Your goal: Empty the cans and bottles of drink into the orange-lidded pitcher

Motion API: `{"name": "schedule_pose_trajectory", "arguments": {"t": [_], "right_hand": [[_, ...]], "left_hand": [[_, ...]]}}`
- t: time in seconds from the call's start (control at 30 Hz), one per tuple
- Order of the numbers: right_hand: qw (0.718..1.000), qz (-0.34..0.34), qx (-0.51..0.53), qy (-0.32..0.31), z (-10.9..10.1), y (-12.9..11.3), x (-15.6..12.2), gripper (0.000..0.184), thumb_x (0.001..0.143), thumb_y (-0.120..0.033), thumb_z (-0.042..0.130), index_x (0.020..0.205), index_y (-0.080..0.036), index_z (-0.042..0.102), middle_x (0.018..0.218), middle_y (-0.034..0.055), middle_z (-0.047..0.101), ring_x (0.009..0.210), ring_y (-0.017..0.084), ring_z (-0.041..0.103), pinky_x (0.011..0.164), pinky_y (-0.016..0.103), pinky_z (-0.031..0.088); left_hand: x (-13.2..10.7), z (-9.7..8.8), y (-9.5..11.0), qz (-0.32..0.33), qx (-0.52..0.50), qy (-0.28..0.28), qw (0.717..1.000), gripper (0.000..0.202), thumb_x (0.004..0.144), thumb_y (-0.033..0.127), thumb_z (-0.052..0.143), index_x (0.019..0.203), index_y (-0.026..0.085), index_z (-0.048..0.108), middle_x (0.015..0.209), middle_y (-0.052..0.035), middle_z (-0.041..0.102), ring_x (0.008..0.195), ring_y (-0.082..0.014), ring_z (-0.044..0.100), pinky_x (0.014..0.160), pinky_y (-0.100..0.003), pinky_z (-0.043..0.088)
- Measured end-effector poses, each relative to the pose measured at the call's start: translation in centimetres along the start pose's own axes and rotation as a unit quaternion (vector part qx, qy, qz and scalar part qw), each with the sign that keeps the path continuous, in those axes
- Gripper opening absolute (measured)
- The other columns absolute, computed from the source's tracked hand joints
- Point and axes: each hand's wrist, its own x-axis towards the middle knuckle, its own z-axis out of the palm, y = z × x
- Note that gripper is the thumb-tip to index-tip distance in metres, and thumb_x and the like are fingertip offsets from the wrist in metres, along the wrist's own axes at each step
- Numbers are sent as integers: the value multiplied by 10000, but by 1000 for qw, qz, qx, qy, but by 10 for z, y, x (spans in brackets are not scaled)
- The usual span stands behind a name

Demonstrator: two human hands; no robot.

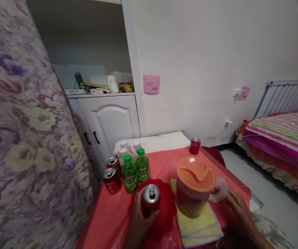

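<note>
My left hand [141, 218] is wrapped around a red soda can [151, 202] with a silver top, upright over the red scalloped plate [168, 193]. The can's base is hidden, so I cannot tell if it touches the plate. My right hand [233, 204] grips the clear handle of a plastic pitcher [192, 200] with an orange lid [197, 173]. Under the pitcher lies a yellow cloth [199, 228]; whether the two touch is unclear. Just beyond the plate stand two green-capped bottles [130, 176] of green drink.
Two more cans [111, 180] and several white-capped bottles [124, 147] stand on the left of the red-covered table [103, 218]. Another red can [195, 147] is at the far right corner. A floral curtain [39, 138] hangs left; a bed [281, 135] stands right.
</note>
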Motion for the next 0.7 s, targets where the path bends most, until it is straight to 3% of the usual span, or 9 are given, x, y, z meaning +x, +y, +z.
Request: {"name": "schedule_pose_trajectory", "arguments": {"t": [0.13,0.23,0.33,0.47,0.7], "right_hand": [[996,-36,6,86,13,-27,-4,450,867,-614,540,985,-235,751,1023,101,782,975,318,703,819,386,590],[995,-62,1,82,25,-52,0,439,888,-609,520,904,-223,728,926,104,765,852,289,687,739,364,573],[996,-72,13,55,35,-67,4,474,912,-624,487,690,-230,631,660,53,650,608,214,579,568,315,487],[996,-65,49,29,41,-66,5,539,953,-634,409,578,-249,445,534,-26,419,504,156,378,492,294,348],[990,-53,126,44,45,-61,3,497,946,-583,455,581,-251,399,530,-66,341,478,126,304,466,271,311]], "left_hand": [[0,2,-5,1,-27,0,1000,747,546,371,849,1220,195,581,1279,-174,670,1247,-427,607,1096,-605,446],[0,3,-7,-2,-28,-8,1000,756,567,346,854,1249,197,562,1302,-176,671,1259,-417,607,1103,-600,444],[-1,3,-5,-19,-38,9,999,762,552,341,867,1234,200,558,1278,-177,693,1230,-420,632,1087,-608,457],[-3,4,1,-41,-65,15,997,830,557,378,871,1295,201,535,1351,-192,659,1290,-425,595,1121,-604,429],[-5,4,2,-43,-88,-28,995,881,699,504,777,1433,188,405,1496,-224,534,1414,-411,478,1189,-600,340]]}}
